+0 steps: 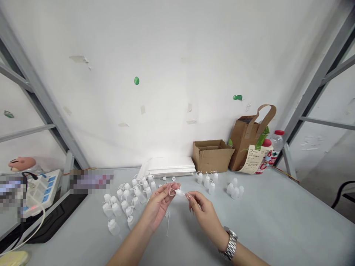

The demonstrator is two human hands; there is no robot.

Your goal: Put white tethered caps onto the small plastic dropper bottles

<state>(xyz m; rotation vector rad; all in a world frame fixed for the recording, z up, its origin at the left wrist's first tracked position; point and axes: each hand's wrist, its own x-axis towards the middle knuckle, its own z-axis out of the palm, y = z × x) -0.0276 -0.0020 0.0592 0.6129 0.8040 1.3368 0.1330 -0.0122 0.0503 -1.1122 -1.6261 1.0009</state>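
Note:
Between my two hands is a small white nozzle cap (179,192) with a thin looped strap. My left hand (160,201) pinches it from the left, palm turned up. The fingertips of my right hand (202,207) close on its narrow right end, whose exact shape is too small to make out. Many little white squeeze bottles (113,226) with strapped caps stand left of my left hand. Beyond my right hand is a small group of capped bottles (211,188), and to the right of these a cluster of bottles without caps (235,193).
Loose white caps (173,178) and a thin white strap (168,223) lie near my hands. Along the wall are a stack of white sheets (169,167), a cardboard box (213,160), a paper bag (240,147) and bottles. A power strip (46,192) sits at the left.

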